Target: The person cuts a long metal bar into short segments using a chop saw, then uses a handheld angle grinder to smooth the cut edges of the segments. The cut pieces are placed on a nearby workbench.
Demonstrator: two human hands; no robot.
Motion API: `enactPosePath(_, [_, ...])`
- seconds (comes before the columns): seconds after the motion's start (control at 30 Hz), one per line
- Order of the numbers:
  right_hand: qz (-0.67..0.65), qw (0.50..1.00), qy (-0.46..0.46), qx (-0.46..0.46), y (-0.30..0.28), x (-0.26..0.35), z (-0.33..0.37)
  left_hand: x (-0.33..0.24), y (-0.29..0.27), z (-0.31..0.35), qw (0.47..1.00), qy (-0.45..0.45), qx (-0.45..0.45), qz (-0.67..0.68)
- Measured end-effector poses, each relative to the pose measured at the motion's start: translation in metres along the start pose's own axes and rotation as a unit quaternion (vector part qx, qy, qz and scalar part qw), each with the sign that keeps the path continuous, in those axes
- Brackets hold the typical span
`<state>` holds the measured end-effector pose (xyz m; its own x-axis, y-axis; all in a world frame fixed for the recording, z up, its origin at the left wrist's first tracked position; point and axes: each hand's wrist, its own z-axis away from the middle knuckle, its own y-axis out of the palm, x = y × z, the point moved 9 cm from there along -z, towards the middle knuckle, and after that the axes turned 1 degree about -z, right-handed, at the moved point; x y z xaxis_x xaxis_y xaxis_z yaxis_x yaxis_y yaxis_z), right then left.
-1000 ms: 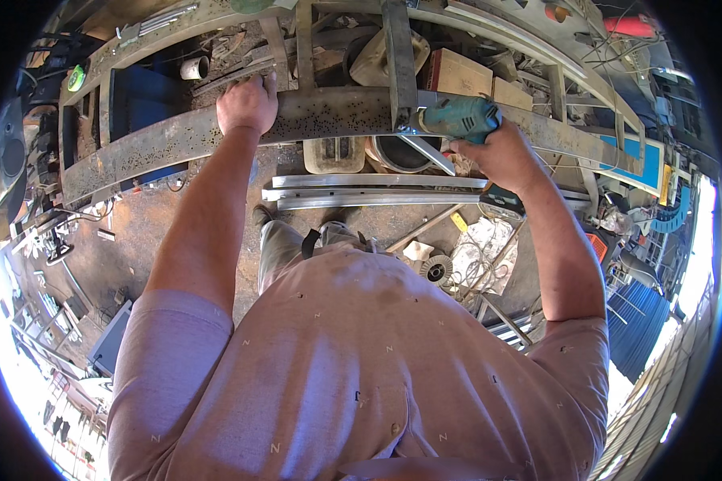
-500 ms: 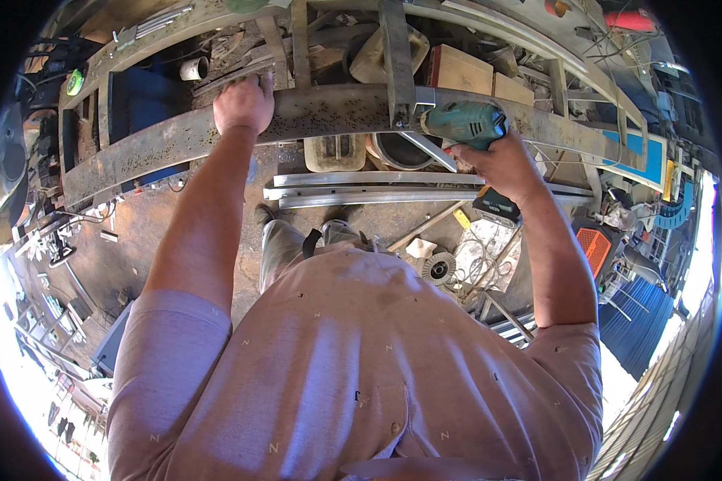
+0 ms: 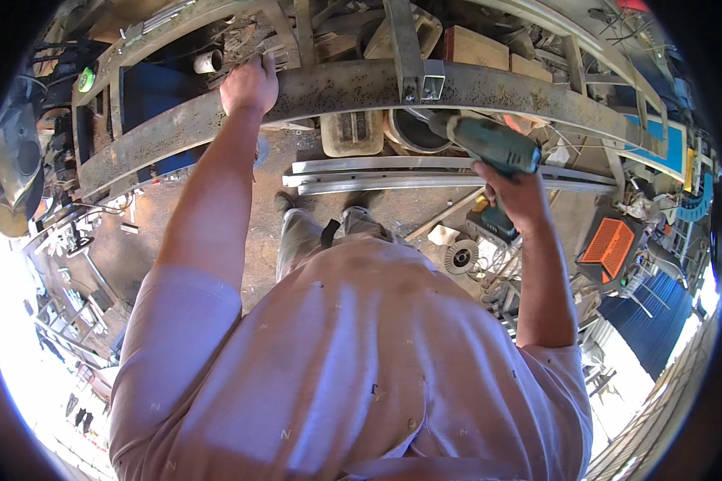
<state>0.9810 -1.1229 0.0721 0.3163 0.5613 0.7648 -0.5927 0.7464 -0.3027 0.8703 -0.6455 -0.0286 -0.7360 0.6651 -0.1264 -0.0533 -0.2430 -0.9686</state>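
The left hand (image 3: 249, 86) rests on a dark-speckled metal beam (image 3: 337, 86). On the beam's near side, the right hand (image 3: 520, 196) holds a teal cordless drill (image 3: 493, 144), nose toward the beam. Long silver metal bars (image 3: 385, 174) also lie on the near side; a cardboard box (image 3: 475, 48) sits beyond the beam.

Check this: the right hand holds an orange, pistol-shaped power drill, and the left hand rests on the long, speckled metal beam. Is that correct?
Not quite: the head view shows the pistol-shaped power drill is teal, not orange. The right hand holds it; the left hand rests on the metal beam.
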Motion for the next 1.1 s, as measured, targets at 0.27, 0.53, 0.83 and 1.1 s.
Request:
enactPosePath(0.27, [-0.082, 0.981, 0.152, -0.086, -0.044, -0.173, 0.104, 0.018, -0.007, -0.001, 0.978, 0.026, -0.166, 0.123])
enactPosePath(0.53, [-0.101, 0.935, 0.274, -0.201, -0.072, -0.340, 0.231, -0.015, 0.021, 0.052, 0.681, -0.167, -0.019, 0.713])
enactPosePath(0.83, [-0.195, 0.902, 0.329, -0.199, -0.030, -0.439, 0.278, -0.198, 0.005, 0.091, 0.939, 0.208, 0.044, 0.270])
enactPosePath(1.1, [-0.248, 0.893, 0.312, -0.208, -0.012, -0.455, 0.276, -0.241, 0.004, 0.102, 0.948, 0.290, 0.023, -0.125])
